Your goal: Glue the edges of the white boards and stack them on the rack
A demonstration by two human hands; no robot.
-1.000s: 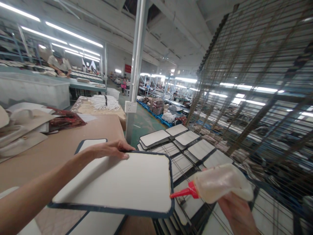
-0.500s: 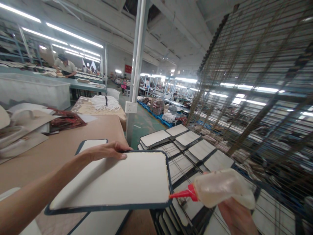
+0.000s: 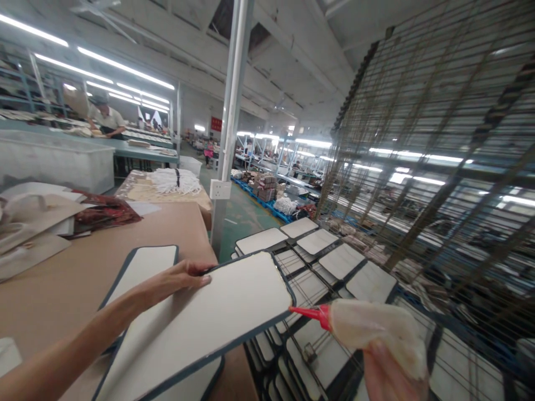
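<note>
My left hand [image 3: 192, 274] pinches the far edge of a white panel [image 3: 217, 312] with a dark blue border and rounded corners, held tilted above the table. A yellowish line of glue runs along part of its border. In my right hand [image 3: 390, 365] is a translucent squeeze bottle [image 3: 376, 328] with a red nozzle [image 3: 311, 313]. The nozzle's tip is at the panel's right corner, seemingly touching the border. Another white panel [image 3: 144, 267] with a dark edge lies on the table behind my left arm, and one more shows partly below the held panel.
The brown table [image 3: 175, 223] carries beige pieces [image 3: 42, 217] and a dark red bundle [image 3: 108, 214]. To the right, wire racks [image 3: 307, 273] hold several similar panels; raised wire racks [image 3: 426, 111] lean above. A metal post [image 3: 229, 111] stands ahead. A co-worker [image 3: 106, 117] bends over a far table.
The held panel has turned counterclockwise, its right end higher and its near-left end lower. The bottle's nozzle has moved slightly upward with the panel's corner.
</note>
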